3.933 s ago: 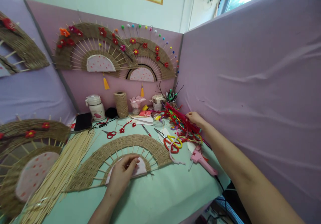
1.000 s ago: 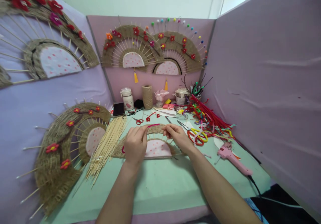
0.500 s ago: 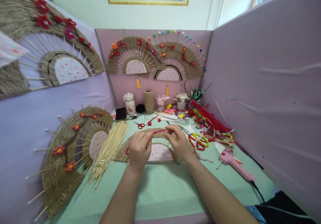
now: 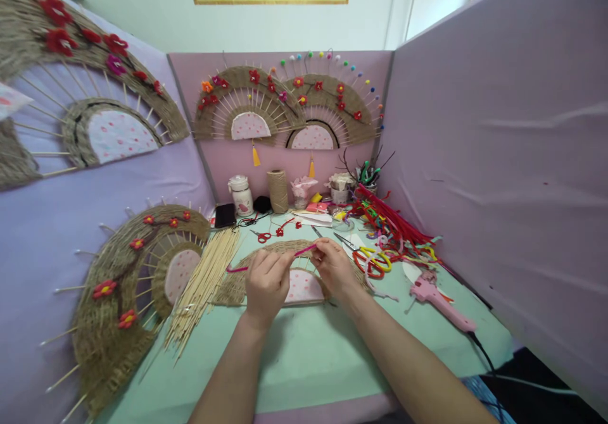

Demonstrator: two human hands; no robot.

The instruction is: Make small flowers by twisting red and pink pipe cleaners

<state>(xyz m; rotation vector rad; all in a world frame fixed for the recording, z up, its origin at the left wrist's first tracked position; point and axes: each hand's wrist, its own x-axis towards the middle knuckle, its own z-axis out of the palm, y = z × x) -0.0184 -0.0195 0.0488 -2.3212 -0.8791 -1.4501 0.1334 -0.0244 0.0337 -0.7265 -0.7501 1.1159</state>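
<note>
Both hands hold a thin pink pipe cleaner [image 4: 304, 250] above a jute woven fan [image 4: 232, 285] that lies flat on the mint table [image 4: 304, 354]. My left hand [image 4: 266, 281] pinches the pipe cleaner near its middle, and its loose end sticks out to the left. My right hand [image 4: 329, 264] pinches the other end. The fan has bamboo ribs and a pink dotted half-round centre [image 4: 304, 286], partly hidden by my hands.
A bundle of bamboo sticks [image 4: 204, 281] lies left of the fan. A pile of coloured pipe cleaners [image 4: 394, 231], yellow-and-red scissors [image 4: 373, 261] and a pink glue gun [image 4: 439, 297] sit on the right. Twine spool [image 4: 278, 190], jar [image 4: 241, 195] and small red scissors [image 4: 260, 235] stand behind. Finished fans hang on the partitions.
My right hand left the pipe cleaner pile and came to the fan with a pink pipe cleaner. Both hands now grip it, and the left end has swung out to the left.
</note>
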